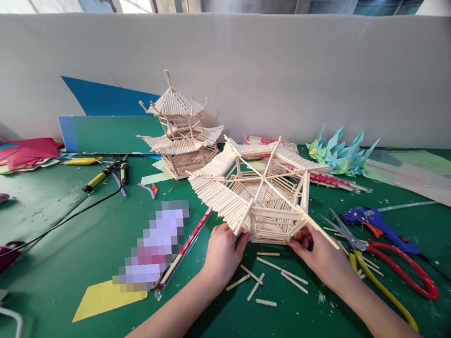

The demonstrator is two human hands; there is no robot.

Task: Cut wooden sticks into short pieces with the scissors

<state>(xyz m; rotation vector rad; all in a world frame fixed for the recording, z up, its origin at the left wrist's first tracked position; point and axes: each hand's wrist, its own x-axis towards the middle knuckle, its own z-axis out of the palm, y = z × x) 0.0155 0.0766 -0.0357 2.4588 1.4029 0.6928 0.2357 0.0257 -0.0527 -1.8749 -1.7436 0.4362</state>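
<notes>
Head view: nearest, a few loose sticks (266, 303) lie scattered on the green table (69, 257) between the two forearms, some crossing one another. Just beyond them stands the pavilion (264, 178), an open stick frame right in front of the person, its half-slatted roof sloping out on the left and rear while bare rafters meet at the centre. Left hand (224, 251) and right hand (324, 257) come at its base from either side. The left has its thumb by the near corner and its fingers curled under the eave — how tightly they close, I cannot tell. The right pinches the base at the other near corner between thumb and fingers, below a projecting rafter. Right of that hand, red-handled scissors (354, 240) lie open, partly over a yellow-handled tool (376, 284), with a blue glue gun (380, 225) just past them. On the left are yellow paper (103, 299), a blurred patch (154, 251) and a red-patterned packet (189, 238) slanting towards the pavilion. Farther back, yellow-and-black snips (97, 180) lie near a cable. Behind the pavilion, to its left, rises a two-roofed pagoda (181, 146); to its right sit pale blue-green paper flowers (342, 153). A blue sheet (104, 95) and a green board (118, 132) lean by the pale partition (241, 60) — ceiling lights show above it.
</notes>
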